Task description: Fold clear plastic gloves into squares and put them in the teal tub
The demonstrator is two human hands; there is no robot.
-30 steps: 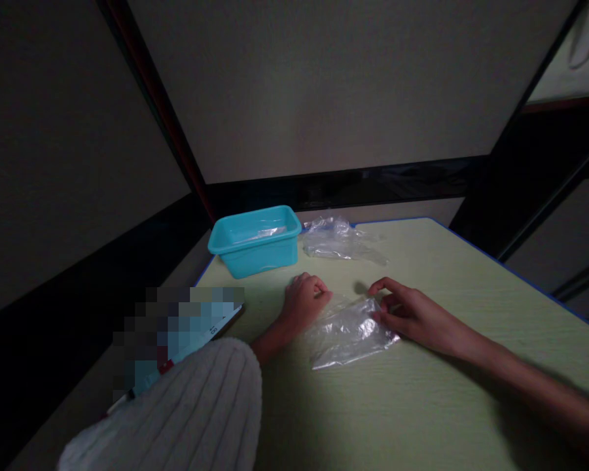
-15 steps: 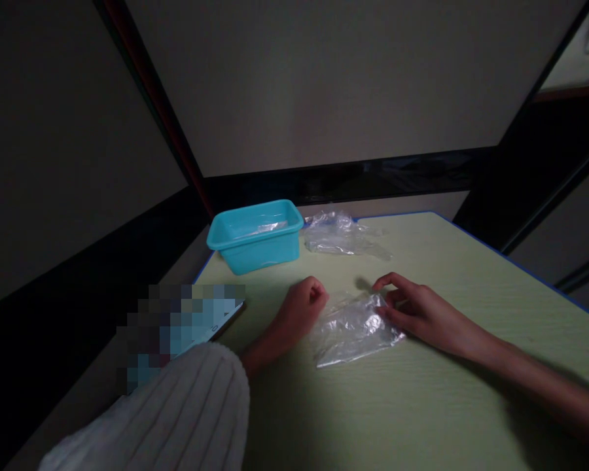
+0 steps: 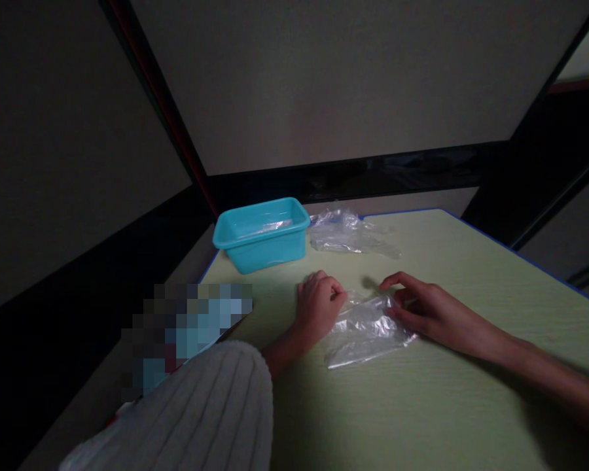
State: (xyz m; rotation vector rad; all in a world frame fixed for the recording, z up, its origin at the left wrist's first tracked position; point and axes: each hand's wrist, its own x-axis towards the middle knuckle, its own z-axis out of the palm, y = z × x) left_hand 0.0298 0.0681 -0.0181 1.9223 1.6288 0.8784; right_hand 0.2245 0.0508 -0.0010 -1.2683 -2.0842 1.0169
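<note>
A clear plastic bag (image 3: pixel 368 333) lies flat and wrinkled on the table in front of me. At its upper left edge is my left hand (image 3: pixel 319 307), thumb and index finger pinched on the film while the other fingers curl behind. My right hand (image 3: pixel 422 307) rests over the bag's right side. Its index finger is raised apart from the thumb, and the thumb touches the film. The left forearm is partly covered by a pale ribbed sleeve (image 3: pixel 196 412).
A turquoise plastic basket (image 3: pixel 267 252) with clear film inside stands at the table's back left. Beside it lies a crumpled heap of clear plastic bags (image 3: pixel 346 232). A blurred-out screen device (image 3: pixel 206 320) is at the left edge. The pale table (image 3: pixel 422 405) has blue edging.
My left hand has shifted slightly right, closer over the bag's edge, and more of its fingers show. The right hand keeps almost the same pose. The whole view has shifted a little.
</note>
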